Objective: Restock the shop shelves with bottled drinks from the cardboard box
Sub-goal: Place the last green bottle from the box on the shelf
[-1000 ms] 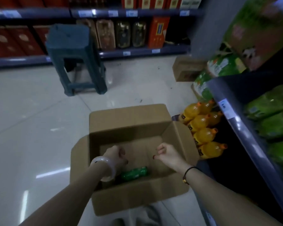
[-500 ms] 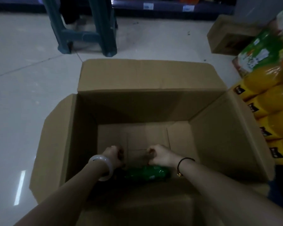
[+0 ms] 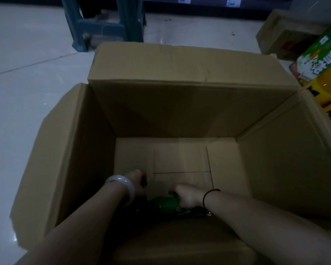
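Right grip around glossy green bottle

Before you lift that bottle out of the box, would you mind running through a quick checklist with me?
1. Grip: right hand curled round the green bottle: ok.
2. Second grip: left hand on the bottle's dark end: cannot tell.
3. Bottle upright: not ok, it lies on its side.
4. Way up: cardboard box flaps folded open: ok.
5. Box otherwise emptied: cannot tell, the arms hide the near corner.
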The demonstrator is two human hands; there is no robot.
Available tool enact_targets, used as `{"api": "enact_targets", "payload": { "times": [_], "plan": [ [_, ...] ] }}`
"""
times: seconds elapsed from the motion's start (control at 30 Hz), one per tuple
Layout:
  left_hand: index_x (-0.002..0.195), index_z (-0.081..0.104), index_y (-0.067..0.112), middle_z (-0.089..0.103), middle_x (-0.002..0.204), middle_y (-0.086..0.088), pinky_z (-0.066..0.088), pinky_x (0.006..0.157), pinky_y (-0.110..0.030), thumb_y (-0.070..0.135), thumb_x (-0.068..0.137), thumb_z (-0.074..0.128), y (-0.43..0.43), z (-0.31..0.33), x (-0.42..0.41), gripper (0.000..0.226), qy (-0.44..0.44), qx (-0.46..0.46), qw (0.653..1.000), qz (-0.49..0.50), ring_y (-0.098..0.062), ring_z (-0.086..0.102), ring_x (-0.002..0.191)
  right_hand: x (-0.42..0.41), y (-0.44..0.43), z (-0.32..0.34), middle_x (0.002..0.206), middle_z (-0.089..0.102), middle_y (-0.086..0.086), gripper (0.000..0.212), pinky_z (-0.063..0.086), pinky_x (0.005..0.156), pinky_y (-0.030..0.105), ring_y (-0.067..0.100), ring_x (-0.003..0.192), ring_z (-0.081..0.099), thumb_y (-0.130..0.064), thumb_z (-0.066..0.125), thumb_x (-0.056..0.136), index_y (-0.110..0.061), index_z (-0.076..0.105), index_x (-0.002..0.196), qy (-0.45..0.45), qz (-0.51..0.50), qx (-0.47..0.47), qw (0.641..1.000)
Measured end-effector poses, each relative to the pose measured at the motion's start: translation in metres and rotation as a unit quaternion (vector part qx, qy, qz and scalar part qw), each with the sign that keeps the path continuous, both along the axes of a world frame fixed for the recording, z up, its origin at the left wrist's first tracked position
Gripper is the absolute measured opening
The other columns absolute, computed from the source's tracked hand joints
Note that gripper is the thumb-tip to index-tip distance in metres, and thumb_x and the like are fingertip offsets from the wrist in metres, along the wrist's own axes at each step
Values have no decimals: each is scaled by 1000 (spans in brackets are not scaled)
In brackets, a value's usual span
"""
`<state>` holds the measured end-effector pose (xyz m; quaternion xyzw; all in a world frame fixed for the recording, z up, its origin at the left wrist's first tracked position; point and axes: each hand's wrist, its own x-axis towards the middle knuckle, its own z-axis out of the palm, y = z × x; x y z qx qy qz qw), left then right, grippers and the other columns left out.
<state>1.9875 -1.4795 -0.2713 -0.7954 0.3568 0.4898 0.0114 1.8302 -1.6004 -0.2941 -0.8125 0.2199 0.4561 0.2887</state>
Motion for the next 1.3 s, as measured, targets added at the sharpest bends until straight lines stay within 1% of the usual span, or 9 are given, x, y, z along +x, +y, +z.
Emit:
{"api": "enact_targets", "payload": {
  "times": [0.17, 0.43, 0.6, 0.73, 0.83, 0.9, 0.97, 1.13, 1.3],
  "plan": [
    [126, 53, 19, 54, 131, -5, 45, 95, -27, 27, 81, 68, 8, -6, -2, 48, 8, 29, 999, -23, -24, 54, 119, -6, 4, -8, 133, 46, 8, 57, 45, 99, 38, 27, 120, 46, -26, 71, 81, -14, 50, 133, -25, 41, -47, 998],
    [123, 56, 24, 59, 125, 4, 47, 96, -25, 24, 75, 73, 15, -13, 4, 51, 34, 47, 998, -19, -17, 58, 115, -9, 1, -10, 120, 58, 8, 51, 53, 84, 36, 25, 105, 57, -14, 69, 82, -16, 50, 129, -25, -19, -7, 999],
    [115, 62, 24, 65, 117, 1, 50, 96, -30, 31, 73, 72, 18, -23, 9, 43, 13, 38, 999, -1, -18, 61, 108, -9, -11, -7, 129, 48, 11, 49, 48, 92, 37, 27, 115, 49, -16, 67, 83, -12, 49, 128, -20, -1, -33, 999],
    [93, 64, 33, 66, 104, 4, 54, 88, -33, 50, 51, 78, 16, -26, 11, 48, 5, 72, 997, -3, -17, 63, 97, -8, -24, 0, 135, 44, 11, 61, 45, 94, 35, 28, 120, 47, -14, 66, 83, -14, 40, 139, -2, -50, -41, 998],
    [68, 57, 41, 66, 94, 7, 58, 77, -38, 61, 38, 75, 15, -78, 23, 41, 18, 138, 990, 4, -17, 65, 86, -8, -32, 5, 133, 49, 11, 69, 46, 96, 36, 26, 120, 49, -9, 64, 84, -15, 29, 144, -11, -100, -23, 995],
    [74, 59, 44, 66, 95, 6, 59, 71, -38, 55, 40, 80, 15, -88, 29, 41, 14, 147, 989, 22, -19, 66, 86, -7, -37, 9, 135, 46, 10, 72, 44, 99, 37, 26, 122, 47, -11, 67, 83, -16, 27, 143, -32, -128, -26, 991],
    [96, 63, 36, 66, 101, 6, 58, 75, -35, 46, 49, 83, 14, -51, 22, 52, 11, 114, 992, 47, -20, 65, 92, -5, -42, 14, 137, 42, 8, 77, 41, 103, 41, 26, 124, 43, -16, 71, 80, -19, 27, 143, -55, -160, -40, 985],
    [105, 62, 15, 64, 103, -4, 44, 79, -24, 18, 76, 74, -15, 42, 4, 31, 3, -34, 983, 179, -19, 59, 96, -1, -57, 54, 130, 43, 7, 67, 40, 104, 49, 28, 121, 44, -11, 75, 72, -18, 42, 130, -140, -332, 11, 933],
    [113, 60, 13, 58, 91, 2, 41, 75, -22, 17, 77, 73, -41, 115, 7, 39, -18, -124, 966, 224, -15, 55, 90, 5, -67, 131, 129, 44, 8, 64, 37, 107, 48, 26, 123, 44, -1, 76, 70, -19, 43, 122, -263, -456, 13, 850]
  ]
}}
